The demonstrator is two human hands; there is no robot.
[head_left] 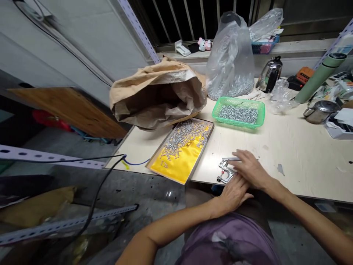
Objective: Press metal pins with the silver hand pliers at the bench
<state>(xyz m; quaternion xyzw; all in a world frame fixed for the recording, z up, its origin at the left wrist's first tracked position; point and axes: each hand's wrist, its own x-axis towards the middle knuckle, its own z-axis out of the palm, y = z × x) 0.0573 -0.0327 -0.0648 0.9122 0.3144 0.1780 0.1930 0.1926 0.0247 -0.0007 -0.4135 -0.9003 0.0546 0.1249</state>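
At the front edge of the table lies a small metal tool (225,172) with a curved, C-shaped opening, a red spot and a thin straight bar; its exact kind I cannot make out. My left hand (234,192) rests beside it at the edge, fingers stretched out and thumb apart, some fingertips hidden under the other hand. Over the bar's right part, my right hand (252,170) spreads its fingers and overlaps my left. Left of the tool is a shallow tray (190,171) lined with yellow cloth, strewn with small silver metal pins or screws (178,138).
A green plastic basket (260,117) holds more small metal pieces. Behind stand an open brown paper sack (154,81), a clear plastic bag (230,55) of metal pieces, a kettle (270,75), a green flask (320,79) and a metal cup (321,111). A black cable (95,200) crosses at left.
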